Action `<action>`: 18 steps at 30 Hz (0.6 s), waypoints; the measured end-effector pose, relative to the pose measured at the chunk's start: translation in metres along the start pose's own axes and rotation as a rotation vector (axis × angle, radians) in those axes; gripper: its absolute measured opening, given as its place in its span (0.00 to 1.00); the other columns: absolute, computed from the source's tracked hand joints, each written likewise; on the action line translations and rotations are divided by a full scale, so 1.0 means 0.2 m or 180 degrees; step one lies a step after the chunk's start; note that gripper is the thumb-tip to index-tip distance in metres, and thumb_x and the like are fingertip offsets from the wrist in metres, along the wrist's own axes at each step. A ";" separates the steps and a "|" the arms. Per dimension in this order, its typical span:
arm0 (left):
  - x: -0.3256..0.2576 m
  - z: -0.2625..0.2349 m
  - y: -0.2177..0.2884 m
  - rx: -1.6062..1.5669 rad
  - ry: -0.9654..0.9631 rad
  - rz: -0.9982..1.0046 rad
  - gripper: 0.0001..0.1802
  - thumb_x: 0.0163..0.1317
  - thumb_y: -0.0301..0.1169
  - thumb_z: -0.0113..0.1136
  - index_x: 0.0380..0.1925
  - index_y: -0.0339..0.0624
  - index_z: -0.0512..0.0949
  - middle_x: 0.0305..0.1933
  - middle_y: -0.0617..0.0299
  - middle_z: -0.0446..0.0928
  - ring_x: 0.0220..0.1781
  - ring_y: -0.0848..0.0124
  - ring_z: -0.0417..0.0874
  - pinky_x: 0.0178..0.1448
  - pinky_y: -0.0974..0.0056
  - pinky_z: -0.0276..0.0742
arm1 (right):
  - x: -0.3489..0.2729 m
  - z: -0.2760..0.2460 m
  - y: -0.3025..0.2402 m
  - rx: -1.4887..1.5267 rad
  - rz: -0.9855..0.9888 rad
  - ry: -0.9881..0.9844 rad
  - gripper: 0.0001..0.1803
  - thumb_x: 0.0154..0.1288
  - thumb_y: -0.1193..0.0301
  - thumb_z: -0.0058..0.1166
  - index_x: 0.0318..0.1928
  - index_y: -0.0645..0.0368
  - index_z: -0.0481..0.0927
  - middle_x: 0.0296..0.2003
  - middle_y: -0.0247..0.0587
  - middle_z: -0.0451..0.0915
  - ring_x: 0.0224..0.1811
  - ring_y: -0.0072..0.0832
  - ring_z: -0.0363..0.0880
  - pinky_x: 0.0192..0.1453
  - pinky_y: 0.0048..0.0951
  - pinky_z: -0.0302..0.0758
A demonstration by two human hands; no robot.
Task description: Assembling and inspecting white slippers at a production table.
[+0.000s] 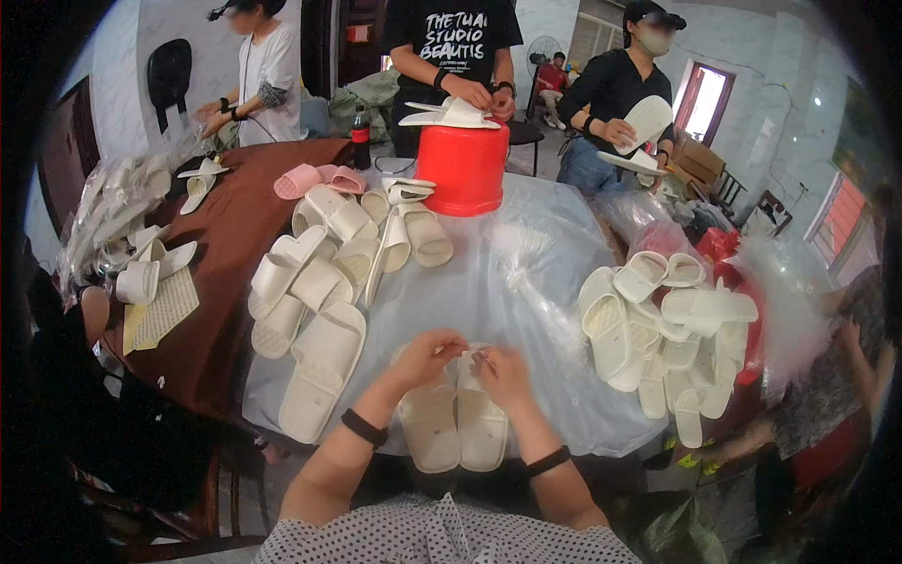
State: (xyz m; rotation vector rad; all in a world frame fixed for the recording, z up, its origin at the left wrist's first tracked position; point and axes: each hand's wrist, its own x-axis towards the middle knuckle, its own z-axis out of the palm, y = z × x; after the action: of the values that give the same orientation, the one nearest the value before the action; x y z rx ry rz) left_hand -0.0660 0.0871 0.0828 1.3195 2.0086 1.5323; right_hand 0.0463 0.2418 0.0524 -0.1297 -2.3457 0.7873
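We are looking down at a pair of cream slide sandals (456,423) lying side by side, soles down, on the clear plastic sheet (526,282) at the near edge of the table, right in front of us. Our left hand (427,355) rests over the strap end of the left sandal, fingers curled in and pinched toward the middle. Our right hand (505,371) sits just beside it over the right sandal, fingers closed too, thumb and forefinger nipping something small and thin between the two hands; what it is, we cannot tell. Both wrists wear black bands.

To the left, a loose heap of cream sandals (329,273) sprawls across the sheet, with two pink ones (315,179) behind it. To the right, another pile of white sandals (658,329) is stacked near the table's edge. A red bucket (465,169) stands upside down further back, more sandals on top of it. Beyond the table three people stand, each with sandals in hand, and a dark bottle (361,136) stands near the bucket.
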 end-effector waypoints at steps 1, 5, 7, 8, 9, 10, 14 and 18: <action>0.00 0.00 -0.04 -0.0272 0.0074 -0.0083 0.06 0.61 0.25 0.57 0.37 0.39 0.79 0.36 0.64 0.78 0.39 0.75 0.76 0.46 0.69 0.71 | 0.00 0.01 0.00 0.0212 0.0359 -0.0171 0.06 0.58 0.70 0.55 0.33 0.59 0.78 0.35 0.46 0.80 0.41 0.46 0.75 0.45 0.42 0.70; -0.03 -0.04 -0.12 -0.0450 0.0296 -0.0343 0.06 0.60 0.27 0.58 0.36 0.38 0.80 0.35 0.64 0.78 0.40 0.75 0.76 0.46 0.70 0.71 | -0.02 0.02 -0.02 0.0448 0.0592 0.0019 0.06 0.58 0.69 0.55 0.33 0.59 0.79 0.30 0.45 0.80 0.36 0.45 0.76 0.43 0.40 0.71; -0.03 -0.06 -0.12 0.0286 0.0050 -0.0606 0.07 0.60 0.30 0.59 0.36 0.39 0.81 0.34 0.64 0.79 0.40 0.76 0.76 0.46 0.70 0.70 | -0.02 0.01 -0.03 0.0396 0.0556 -0.0025 0.07 0.58 0.69 0.55 0.33 0.59 0.80 0.30 0.45 0.81 0.36 0.45 0.77 0.43 0.40 0.71; -0.03 -0.05 -0.12 0.0291 0.0045 -0.0605 0.07 0.60 0.30 0.59 0.36 0.39 0.81 0.34 0.64 0.79 0.40 0.76 0.76 0.46 0.70 0.70 | -0.01 0.00 -0.03 0.0349 0.0489 -0.0076 0.07 0.59 0.69 0.55 0.33 0.58 0.81 0.30 0.44 0.81 0.35 0.45 0.77 0.44 0.40 0.71; -0.03 -0.03 -0.12 0.0259 0.0164 -0.0531 0.08 0.60 0.30 0.59 0.37 0.38 0.81 0.34 0.64 0.79 0.40 0.76 0.77 0.45 0.71 0.70 | -0.01 0.00 -0.03 0.0350 0.0491 -0.0071 0.07 0.59 0.69 0.55 0.33 0.58 0.81 0.30 0.44 0.81 0.35 0.45 0.77 0.44 0.40 0.71; -0.02 -0.01 -0.12 0.0226 0.0284 -0.0456 0.09 0.61 0.31 0.59 0.37 0.38 0.82 0.33 0.64 0.80 0.39 0.76 0.77 0.44 0.71 0.71 | -0.01 0.00 -0.04 0.0359 0.0443 -0.0055 0.07 0.59 0.68 0.54 0.33 0.58 0.81 0.31 0.44 0.81 0.36 0.44 0.77 0.44 0.40 0.71; 0.02 0.03 -0.06 -0.0212 0.0399 -0.0356 0.10 0.60 0.31 0.60 0.38 0.36 0.82 0.33 0.63 0.81 0.36 0.76 0.77 0.43 0.70 0.72 | 0.00 -0.01 -0.03 0.0326 0.0444 -0.0086 0.08 0.59 0.68 0.55 0.34 0.57 0.83 0.32 0.45 0.82 0.36 0.44 0.77 0.44 0.39 0.71; 0.00 0.07 -0.09 -0.0492 0.0656 -0.0316 0.09 0.59 0.30 0.60 0.35 0.36 0.82 0.32 0.61 0.81 0.35 0.75 0.78 0.42 0.69 0.72 | 0.00 -0.02 -0.06 0.0350 0.0633 -0.0359 0.08 0.59 0.68 0.54 0.34 0.57 0.83 0.33 0.44 0.82 0.36 0.45 0.77 0.45 0.40 0.72</action>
State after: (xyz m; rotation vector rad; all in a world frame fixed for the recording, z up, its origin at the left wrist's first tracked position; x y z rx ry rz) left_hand -0.0653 0.0958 0.0615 1.0244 1.9925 1.7990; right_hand 0.0494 0.2337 0.0624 -0.2811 -2.4141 1.0428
